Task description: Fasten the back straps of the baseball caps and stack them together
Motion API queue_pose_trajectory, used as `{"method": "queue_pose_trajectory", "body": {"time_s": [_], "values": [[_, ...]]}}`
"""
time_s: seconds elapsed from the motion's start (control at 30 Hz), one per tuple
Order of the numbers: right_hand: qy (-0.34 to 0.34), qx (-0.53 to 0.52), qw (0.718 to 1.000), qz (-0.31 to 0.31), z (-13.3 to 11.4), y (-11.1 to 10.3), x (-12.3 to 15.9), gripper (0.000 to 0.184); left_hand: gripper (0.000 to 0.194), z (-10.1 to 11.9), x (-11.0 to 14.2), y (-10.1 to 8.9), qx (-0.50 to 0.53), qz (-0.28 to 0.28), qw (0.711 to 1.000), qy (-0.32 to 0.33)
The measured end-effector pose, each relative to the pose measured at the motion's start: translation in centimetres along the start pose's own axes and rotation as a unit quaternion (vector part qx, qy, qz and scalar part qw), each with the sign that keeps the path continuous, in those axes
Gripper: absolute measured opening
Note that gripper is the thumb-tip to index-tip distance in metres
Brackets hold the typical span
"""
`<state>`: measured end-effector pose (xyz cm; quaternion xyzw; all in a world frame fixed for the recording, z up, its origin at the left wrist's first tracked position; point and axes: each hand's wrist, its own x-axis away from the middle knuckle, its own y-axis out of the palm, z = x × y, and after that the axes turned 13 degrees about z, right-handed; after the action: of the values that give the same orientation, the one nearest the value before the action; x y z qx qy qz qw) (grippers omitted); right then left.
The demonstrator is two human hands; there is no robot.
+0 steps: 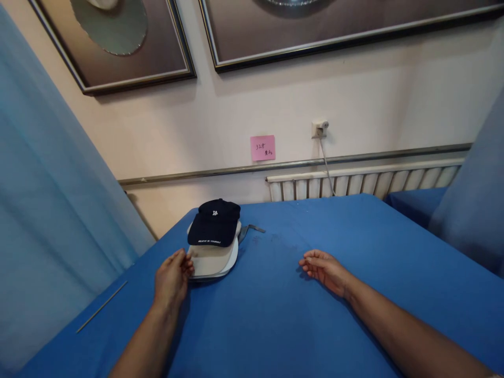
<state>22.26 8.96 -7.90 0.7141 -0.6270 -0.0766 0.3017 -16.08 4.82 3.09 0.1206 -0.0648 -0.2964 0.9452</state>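
Note:
A stack of caps sits at the left of the blue-covered table. On top is a dark navy baseball cap with white letters on its front and small white lettering along its brim. Under it show a beige cap brim and a paler brim; the lowest layers are mostly hidden. My left hand is at the left edge of the brims, its fingers loosely bent and holding nothing visible. My right hand rests on the cloth to the right, apart from the caps, with fingers half curled and nothing in them.
A grey strap sticks out behind the stack. A thin stick lies near the left table edge. Blue curtains hang at both sides. Along the back wall are a radiator, a pipe and a plugged socket.

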Motion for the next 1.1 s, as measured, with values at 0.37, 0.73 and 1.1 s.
{"method": "queue_pose_trajectory", "body": {"time_s": [0.37,0.73,1.1], "values": [[-0.078,0.007,0.986,0.146,-0.3,-0.9,-1.6,0.027,0.022,-5.5,10.6,8.0,-0.237,-0.393,0.888,-0.03],[-0.439,0.082,0.88,0.161,-13.0,5.5,3.5,0.068,0.058,1.6,14.3,16.0,-0.006,-0.376,0.921,0.103],[-0.236,0.116,0.928,0.263,-12.7,7.5,-2.8,0.071,0.07,-2.6,9.4,19.1,-0.076,-0.302,0.948,-0.067]]}}
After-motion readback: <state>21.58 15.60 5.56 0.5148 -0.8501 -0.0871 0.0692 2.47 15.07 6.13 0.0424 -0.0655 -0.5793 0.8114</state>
